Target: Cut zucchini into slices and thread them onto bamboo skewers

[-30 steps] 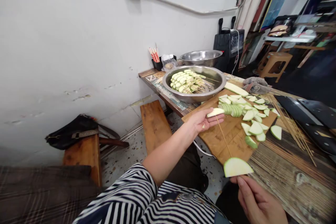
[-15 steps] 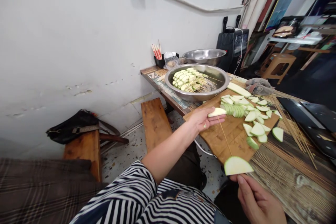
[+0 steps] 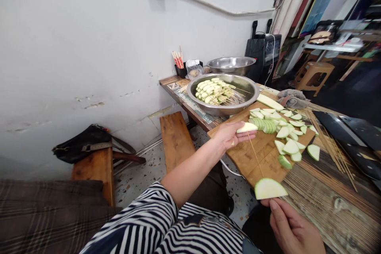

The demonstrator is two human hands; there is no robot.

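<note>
The right hand [image 3: 293, 224] is pinched, thumb against forefinger, at the flat lower edge of a half-round slice [image 3: 270, 189]; whether it also grips a stick end there, I cannot tell. A skewer [image 3: 256, 154] slants from the slice's rounded edge to a second slice [image 3: 247, 127] in the left hand [image 3: 229, 134]. That hand is palm up, fingers stretched beneath the second slice and thumb at its end. Whether the skewer's far end has gone in cannot be told.

Below the skewer lies the board [image 3: 247, 163], on the wooden counter [image 3: 324, 202]. Loose slices [image 3: 291, 147] are scattered over its right part, with an overlapping row [image 3: 263, 124] just beyond the left fingers. To the right, bare skewers [image 3: 335, 149] lie beside a dark flat object [image 3: 345, 137].

Beyond the board, a long pale piece [image 3: 270, 102] lies near a crumpled cloth [image 3: 293, 98]. A steel bowl [image 3: 222, 110] holds skewered pieces [image 3: 212, 89] heaped on its left side. Behind it are another bowl [image 3: 230, 62], a clear bag [image 3: 194, 70], and red-and-white sticks [image 3: 178, 60] standing upright near the wall [image 3: 89, 47].
</note>
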